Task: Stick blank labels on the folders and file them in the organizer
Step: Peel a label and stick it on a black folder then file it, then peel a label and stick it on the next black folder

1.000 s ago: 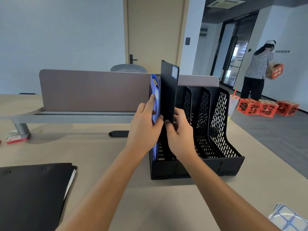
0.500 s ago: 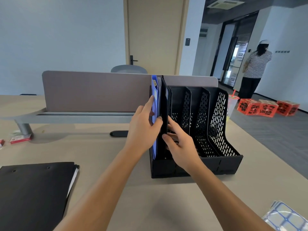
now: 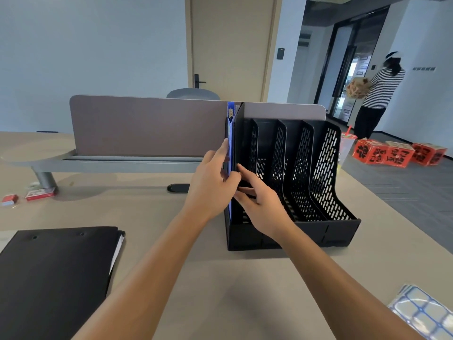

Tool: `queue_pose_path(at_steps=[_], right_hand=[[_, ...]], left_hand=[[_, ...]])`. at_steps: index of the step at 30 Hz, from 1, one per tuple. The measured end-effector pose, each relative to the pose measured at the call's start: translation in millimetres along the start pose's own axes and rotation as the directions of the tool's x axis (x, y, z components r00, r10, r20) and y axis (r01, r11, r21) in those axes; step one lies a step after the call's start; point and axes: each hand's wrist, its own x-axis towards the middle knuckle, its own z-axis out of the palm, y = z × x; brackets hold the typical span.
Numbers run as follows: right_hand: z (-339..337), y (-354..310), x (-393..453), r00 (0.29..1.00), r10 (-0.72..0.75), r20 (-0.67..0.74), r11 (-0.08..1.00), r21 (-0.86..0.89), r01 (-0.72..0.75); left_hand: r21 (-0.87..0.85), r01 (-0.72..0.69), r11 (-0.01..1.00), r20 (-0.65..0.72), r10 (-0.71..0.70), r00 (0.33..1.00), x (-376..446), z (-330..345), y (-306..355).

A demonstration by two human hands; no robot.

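Nearest us, a sheet of blank labels (image 3: pixel 425 312) lies at the counter's (image 3: pixel 220 290) right edge, and a black folder (image 3: pixel 54 278) lies flat at the left. Farther in stands the black organizer (image 3: pixel 318 231). In its leftmost slot a blue folder (image 3: pixel 230 123) and a second black folder (image 3: pixel 239 133) stand upright, side by side. Our left hand (image 3: pixel 210 185) rests against the blue one, fingers straight, gripping nothing. Our right hand (image 3: pixel 259 204) touches the upright black folder's front edge with loosely extended fingers; we cannot tell whether they pinch it. Beyond stand a grey divider (image 3: pixel 147 126), small red boxes (image 3: pixel 39 193) at the left, and a person (image 3: pixel 377 94) carrying a box near red cartons (image 3: pixel 392 154).
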Motion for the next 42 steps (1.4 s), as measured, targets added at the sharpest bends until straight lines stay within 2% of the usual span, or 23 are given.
queue_pose_path(at_steps=[4, 10, 17, 24, 28, 31, 35, 39, 42], right_hand=[[-1.8, -2.7, -5.6, 0.998, 0.030, -0.056, 0.999, -0.031, -0.031], [-1.6, -2.4, -13.0, 0.998, 0.000, -0.058, 0.993, -0.116, -0.007], [-2.5, -10.5, -14.9, 0.998, 0.061, -0.005, 0.993, -0.105, -0.061], [-2.1, -16.5, -42.7, 0.997, 0.075, -0.021, 0.985, -0.154, -0.078], [6.5, -20.3, -81.0, 1.000, 0.021, -0.010, 0.965, -0.262, -0.023], [21.6, -25.4, -112.3, 0.999, 0.006, 0.048, 0.947, -0.321, 0.010], [56.4, -31.0, -149.9, 0.979, 0.020, 0.203, 0.923, -0.380, 0.060], [109.8, -54.2, -177.3, 0.948, 0.032, 0.316, 0.916, -0.389, 0.099], [150.0, -78.7, -189.5, 0.918, -0.016, 0.396, 0.919, -0.356, 0.169]], left_hand=[[0.004, 0.010, 1.000, 0.027, -0.010, 1.000, -8.4, 2.4, -2.0], [0.003, 0.049, 0.999, 0.011, -0.049, 0.999, -16.2, 5.0, 1.0], [0.022, 0.081, 0.996, 0.011, -0.081, 0.997, -24.3, 2.5, 3.0], [0.104, 0.120, 0.987, 0.046, -0.126, 0.991, -65.4, -11.9, 2.9], [0.213, 0.152, 0.965, 0.086, -0.173, 0.981, -106.6, -29.1, 1.4], [0.336, 0.193, 0.922, 0.093, -0.237, 0.967, -144.7, -54.9, 6.8], [0.552, 0.257, 0.793, 0.054, -0.341, 0.938, -208.6, -102.6, 8.7], [0.676, 0.343, 0.652, -0.041, -0.432, 0.901, -266.3, -156.5, -3.1], [0.704, 0.406, 0.583, -0.124, -0.462, 0.878, -299.0, -196.2, -14.6]])
